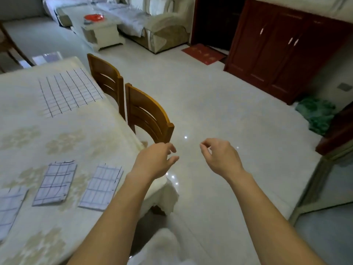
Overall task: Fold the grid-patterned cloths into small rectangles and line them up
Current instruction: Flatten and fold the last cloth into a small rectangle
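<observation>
Three folded grid-patterned cloths lie in a row near the table's front edge: one at the far left, cut by the frame (9, 209), a middle one (55, 183) and a right one (102, 187). A larger grid-patterned cloth (69, 91) lies spread flat farther back on the table. My left hand (158, 159) hovers past the table's right corner, fingers loosely curled, holding nothing. My right hand (221, 155) hangs over the floor to the right, fingers loosely curled and empty.
The table (63, 136) carries a cream flower-patterned covering. Two wooden chairs (147, 115) (105, 77) stand along its right side. Beyond lie pale floor tiles, a red-brown cabinet (282, 52), a sofa (162, 29), a low white table (101, 31) and a green cloth heap (317, 113).
</observation>
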The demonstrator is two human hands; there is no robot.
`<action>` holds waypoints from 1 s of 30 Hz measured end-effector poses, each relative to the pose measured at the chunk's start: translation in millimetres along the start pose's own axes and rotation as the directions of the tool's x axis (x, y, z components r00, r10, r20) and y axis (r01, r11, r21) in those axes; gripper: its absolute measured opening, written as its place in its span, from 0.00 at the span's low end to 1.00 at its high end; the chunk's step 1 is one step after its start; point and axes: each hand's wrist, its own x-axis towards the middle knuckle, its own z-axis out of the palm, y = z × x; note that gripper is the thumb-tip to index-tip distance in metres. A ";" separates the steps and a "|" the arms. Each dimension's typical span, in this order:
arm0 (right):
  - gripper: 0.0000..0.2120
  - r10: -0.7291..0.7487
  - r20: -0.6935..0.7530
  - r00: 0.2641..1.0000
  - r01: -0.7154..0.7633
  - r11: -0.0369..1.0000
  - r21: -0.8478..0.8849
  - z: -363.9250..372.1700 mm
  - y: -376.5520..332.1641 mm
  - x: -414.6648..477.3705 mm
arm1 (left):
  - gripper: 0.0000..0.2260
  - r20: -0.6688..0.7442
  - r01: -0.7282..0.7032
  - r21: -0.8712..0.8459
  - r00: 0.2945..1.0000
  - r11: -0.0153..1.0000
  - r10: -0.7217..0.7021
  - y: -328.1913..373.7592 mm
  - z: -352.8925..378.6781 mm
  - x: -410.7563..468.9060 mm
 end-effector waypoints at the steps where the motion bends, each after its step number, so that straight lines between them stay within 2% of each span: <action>1: 0.11 -0.035 0.035 0.999 0.035 0.999 -0.009 -1.7 5.6 14.9 | 0.16 0.011 0.009 0.013 1.000 1.000 -0.009 0.5 -3.2 11.0; 5: 0.11 -0.108 0.117 0.987 0.111 0.994 -0.019 0.2 28.4 81.7 | 0.15 -0.061 0.030 0.035 0.998 0.999 -0.028 -0.9 -11.0 65.7; 10: 0.11 -0.100 0.075 0.992 0.108 0.989 -0.104 -20.4 76.7 171.2 | 0.14 -0.113 -0.024 -0.054 0.993 0.998 0.018 37.5 -7.4 186.0; 12: 0.11 -0.077 0.097 0.992 0.094 0.979 -0.179 -39.4 97.4 211.1 | 0.16 -0.073 -0.049 -0.073 0.996 0.996 0.044 60.5 -13.4 234.4; 15: 0.11 -0.062 0.127 0.990 0.090 0.969 -0.228 -60.4 123.2 272.9 | 0.19 0.099 -0.017 -0.035 0.995 0.999 0.020 69.6 -25.3 300.3; 17: 0.11 -0.062 0.121 0.991 0.086 0.976 -0.199 -61.6 133.1 307.9 | 0.20 0.135 0.015 0.012 0.991 1.000 -0.016 62.7 -36.8 333.6; 21: 0.11 -0.072 0.125 0.990 0.084 0.992 -0.097 -36.9 133.5 360.4 | 0.19 0.070 0.059 0.041 0.996 0.997 -0.062 39.7 -58.1 378.9; 30: 0.10 -0.252 0.204 0.946 0.242 0.968 0.074 11.6 120.2 543.1 | 0.16 -0.001 0.277 0.007 0.961 0.961 -0.277 -3.9 -91.8 492.7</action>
